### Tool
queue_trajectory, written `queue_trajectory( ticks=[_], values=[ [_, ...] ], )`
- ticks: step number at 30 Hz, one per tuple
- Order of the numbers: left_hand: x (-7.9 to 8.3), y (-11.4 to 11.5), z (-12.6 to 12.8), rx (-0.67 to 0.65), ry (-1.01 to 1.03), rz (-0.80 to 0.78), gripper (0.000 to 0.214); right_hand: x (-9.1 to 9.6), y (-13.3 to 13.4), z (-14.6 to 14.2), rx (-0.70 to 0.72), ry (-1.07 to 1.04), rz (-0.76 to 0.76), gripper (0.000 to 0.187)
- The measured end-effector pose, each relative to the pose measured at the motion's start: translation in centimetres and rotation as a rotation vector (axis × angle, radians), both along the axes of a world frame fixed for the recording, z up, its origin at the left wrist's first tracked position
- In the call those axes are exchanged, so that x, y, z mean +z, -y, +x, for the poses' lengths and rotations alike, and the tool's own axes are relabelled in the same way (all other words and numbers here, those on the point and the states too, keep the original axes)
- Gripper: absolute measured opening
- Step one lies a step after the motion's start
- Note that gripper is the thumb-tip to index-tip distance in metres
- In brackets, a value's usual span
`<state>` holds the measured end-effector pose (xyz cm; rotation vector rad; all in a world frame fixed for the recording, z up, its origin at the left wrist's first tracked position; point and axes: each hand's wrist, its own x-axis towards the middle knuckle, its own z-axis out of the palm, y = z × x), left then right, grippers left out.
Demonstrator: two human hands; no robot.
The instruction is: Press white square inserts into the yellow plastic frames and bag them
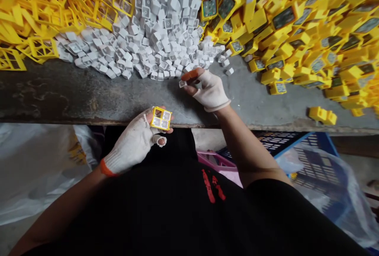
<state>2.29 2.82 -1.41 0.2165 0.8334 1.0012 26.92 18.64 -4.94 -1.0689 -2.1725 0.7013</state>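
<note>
My left hand [134,137], in a white glove with bare fingertips, holds a small yellow frame [161,118] near the table's front edge. White keycaps fill three of the frame's openings; the upper left one shows no cap. Between the thumb and fingers of my right hand [209,88], gloved the same way, is a single white keycap [182,84]. This hand is over the table, just in front of a heap of white keycaps [160,42], to the right of the frame.
Yellow plastic frames [59,3] are piled at the back left. Yellow blocks [284,34], some with circuit-like faces, cover the right side of the metal table [74,90]. Below the edge are a blue crate [322,169], a pink plastic item [219,161] and a whitish bag [38,169].
</note>
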Motion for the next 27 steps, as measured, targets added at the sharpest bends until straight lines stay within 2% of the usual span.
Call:
queue_trajectory(
  ticks=[3, 7, 11, 15, 18, 21, 22, 24, 27],
  values=[
    [0.4, -0.2, 0.0, -0.046, 0.011, -0.038, 0.014, 1.2, 3.2, 0.4, 0.078, -0.218, -0.079, 0.039],
    [0.9, -0.3, 0.5, -0.13, 0.03, -0.1, 0.021, 2.8, 5.4, 0.8, 0.211, -0.154, -0.088, 0.057],
    [0.3, -0.4, 0.6, -0.274, 0.078, -0.064, 0.026, 4.1, 5.6, 1.3, 0.451, -0.04, 0.028, 0.049],
    [-0.3, -0.8, 0.5, -0.459, 0.11, -0.071, 0.031, 5.9, 5.8, 2.1, 0.6, 0.102, 0.12, 0.035],
    [0.2, -0.9, 0.5, -0.582, 0.07, -0.129, 0.035, 7.3, 6.5, 2.6, 0.736, 0.279, 0.29, 0.035],
    [1.3, -0.6, 0.5, -0.702, -0.045, -0.167, 0.036, 8.6, 7.8, 2.7, 0.827, 0.373, 0.565, 0.031],
    [1.5, -0.5, 0.5, -0.694, -0.094, -0.162, 0.034, 8.8, 8.2, 2.7, 0.844, 0.384, 0.656, 0.03],
    [1.4, -0.7, 0.2, -0.734, -0.134, -0.161, 0.026, 8.7, 8.8, 2.8, 0.857, 0.391, 0.795, 0.031],
    [0.9, -1.8, 0.3, -0.796, -0.155, -0.143, 0.023, 7.8, 8.8, 3.9, 0.776, 0.41, 0.862, 0.033]
  ],
)
